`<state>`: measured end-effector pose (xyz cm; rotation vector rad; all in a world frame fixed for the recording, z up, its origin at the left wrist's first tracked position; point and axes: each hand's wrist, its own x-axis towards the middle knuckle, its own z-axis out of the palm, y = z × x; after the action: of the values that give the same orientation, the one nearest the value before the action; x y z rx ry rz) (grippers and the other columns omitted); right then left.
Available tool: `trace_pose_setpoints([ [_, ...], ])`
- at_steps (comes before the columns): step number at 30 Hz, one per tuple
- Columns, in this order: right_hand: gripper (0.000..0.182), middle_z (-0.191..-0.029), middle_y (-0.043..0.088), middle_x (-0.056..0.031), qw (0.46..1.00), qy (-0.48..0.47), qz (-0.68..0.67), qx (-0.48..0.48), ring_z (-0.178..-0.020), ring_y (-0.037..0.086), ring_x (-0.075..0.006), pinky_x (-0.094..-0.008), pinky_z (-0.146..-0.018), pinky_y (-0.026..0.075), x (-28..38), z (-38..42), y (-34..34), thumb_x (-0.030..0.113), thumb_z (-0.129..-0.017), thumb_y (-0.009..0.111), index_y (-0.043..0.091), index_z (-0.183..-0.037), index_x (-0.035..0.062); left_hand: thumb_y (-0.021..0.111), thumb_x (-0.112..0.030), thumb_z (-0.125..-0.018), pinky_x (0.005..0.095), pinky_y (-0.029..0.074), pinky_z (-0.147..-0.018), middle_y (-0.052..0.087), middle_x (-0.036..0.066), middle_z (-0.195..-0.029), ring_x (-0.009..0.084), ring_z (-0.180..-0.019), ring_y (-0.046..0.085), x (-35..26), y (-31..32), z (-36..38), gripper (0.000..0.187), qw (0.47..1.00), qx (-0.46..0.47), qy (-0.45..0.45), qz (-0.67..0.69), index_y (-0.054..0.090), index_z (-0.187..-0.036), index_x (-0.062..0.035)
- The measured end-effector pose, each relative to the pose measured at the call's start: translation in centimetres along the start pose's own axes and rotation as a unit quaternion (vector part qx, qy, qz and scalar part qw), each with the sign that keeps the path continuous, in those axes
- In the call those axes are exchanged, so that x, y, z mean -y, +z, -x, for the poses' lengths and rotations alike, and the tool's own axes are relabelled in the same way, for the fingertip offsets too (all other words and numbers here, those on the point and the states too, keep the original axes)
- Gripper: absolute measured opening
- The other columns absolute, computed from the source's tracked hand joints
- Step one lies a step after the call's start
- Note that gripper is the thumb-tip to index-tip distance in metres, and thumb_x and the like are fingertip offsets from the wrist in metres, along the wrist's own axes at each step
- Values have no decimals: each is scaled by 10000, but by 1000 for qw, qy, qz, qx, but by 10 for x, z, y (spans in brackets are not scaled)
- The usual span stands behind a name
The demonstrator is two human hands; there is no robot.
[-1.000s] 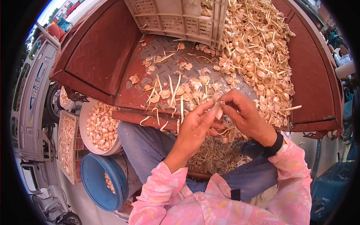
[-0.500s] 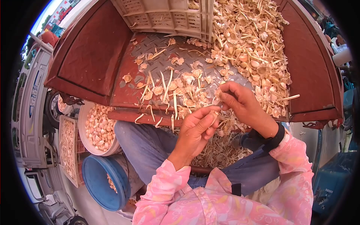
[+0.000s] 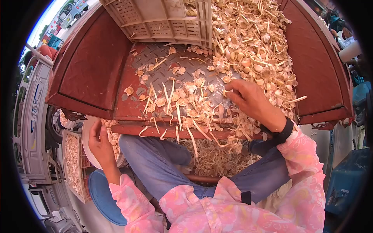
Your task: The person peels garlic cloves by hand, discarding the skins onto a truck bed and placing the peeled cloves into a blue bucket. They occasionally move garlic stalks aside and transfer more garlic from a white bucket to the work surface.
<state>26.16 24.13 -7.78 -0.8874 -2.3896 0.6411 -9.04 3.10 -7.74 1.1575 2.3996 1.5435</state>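
My left hand [image 3: 101, 145] is over the white bucket [image 3: 89, 152] on the left, its fingers apart and pointing in toward the peeled garlic cloves [image 3: 114, 139]. I see nothing held in it, though the fingertips are partly hidden. Above the edge of the red metal bed, my right hand [image 3: 254, 101] is closed in a pinch. A small pale piece of garlic [image 3: 225, 93] shows at its thumb and fingertip; whether it is clove or skin is hard to make out. Beside that hand lies a heap of garlic skins and cloves [image 3: 258, 58].
A white plastic crate [image 3: 163, 23] stands at the back of the red bed [image 3: 128, 105]. Dry stems and skins [image 3: 182, 97] are strewn along its front. At lower left are a blue bucket [image 3: 103, 198] and a crate of garlic scraps [image 3: 72, 163]. More scraps [image 3: 217, 159] lie between my legs.
My left hand has left the middle and swung left to the white bucket, and the clove in it is gone from sight. My right hand stays near the heap. The view has shifted slightly.
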Motion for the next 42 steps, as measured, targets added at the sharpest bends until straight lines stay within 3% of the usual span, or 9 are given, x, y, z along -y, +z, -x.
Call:
trace_pose_setpoints([
  [7, 130, -812, 589, -175, 990, -15, 123, 63, -731, 585, -385, -465, -655, 467, -14, -4, 10, 107, -762, 586, 556, -857, 23, 559, -94, -898, 212, 479, -658, 597, 69, -966, 93, -750, 592, -102, 155, 53, 300, 924, 298, -18, 239, 548, -1174, 24],
  [10, 167, -762, 576, -99, 987, 55, -103, 108, -644, 581, -207, -340, -578, 466, -16, -2, 1, 94, -790, 606, 566, -931, 16, 567, -98, -896, 226, 500, -675, 598, 105, -1072, 104, -776, 604, -108, 189, 70, 365, 919, 328, 50, 212, 505, -1239, 10],
  [12, 123, -706, 550, -2, 929, 114, -312, 163, -606, 513, -57, -219, -531, 415, -15, 0, -3, 77, -839, 604, 566, -936, 13, 577, -105, -894, 221, 501, -675, 607, 103, -1071, 103, -784, 606, -117, 195, 75, 370, 877, 377, -34, 296, 506, -1240, 6],
  [15, 56, -669, 550, 28, 858, 174, -466, 128, -588, 516, -51, -212, -523, 407, -2, 6, -5, 65, -862, 582, 578, -890, 16, 608, -102, -879, 201, 497, -659, 638, 67, -973, 90, -772, 610, -123, 192, 77, 317, 827, 400, -127, 373, 544, -1172, 3],
  [18, 72, -662, 546, 9, 871, 207, -433, 108, -608, 523, -47, -225, -532, 416, -1, 10, -10, 83, -868, 584, 582, -895, 16, 617, -77, -868, 184, 501, -633, 649, 60, -906, 84, -733, 618, -123, 188, 79, 212, 808, 379, -194, 407, 567, -1053, 13],
  [27, 91, -756, 584, -154, 996, -77, -18, 40, -709, 601, -329, -384, -583, 460, 6, 22, -10, 101, -838, 557, 535, -879, 24, 605, -61, -871, 175, 515, -629, 652, 93, -905, 91, -709, 624, -129, 188, 89, 177, 762, 337, -256, 491, 552, -1019, 20],
  [34, 111, -740, 542, -110, 975, -95, 187, 73, -687, 585, -309, -406, -563, 441, 16, 23, -22, 136, -829, 519, 456, -849, 47, 619, -48, -855, 173, 494, -591, 663, 96, -868, 84, -677, 612, -130, 189, 95, 179, 729, 370, -255, 517, 564, -1011, 22],
  [37, 112, -789, 567, -104, 994, -31, 80, 61, -696, 588, -313, -409, -587, 446, -2, 17, -25, 135, -837, 523, 459, -858, 45, 615, -53, -857, 165, 479, -583, 666, 90, -873, 80, -672, 609, -141, 178, 89, 189, 761, 411, -214, 454, 564, -1024, 18],
  [42, 119, -754, 578, -97, 949, -31, 301, -92, -743, 593, -320, -430, -639, 466, -59, -18, -30, 116, -831, 526, 548, -934, 61, 564, -55, -879, 160, 482, -569, 632, 48, -838, 53, -664, 569, -132, 174, 65, 292, 775, 389, -217, 448, 534, -1165, -2],
])
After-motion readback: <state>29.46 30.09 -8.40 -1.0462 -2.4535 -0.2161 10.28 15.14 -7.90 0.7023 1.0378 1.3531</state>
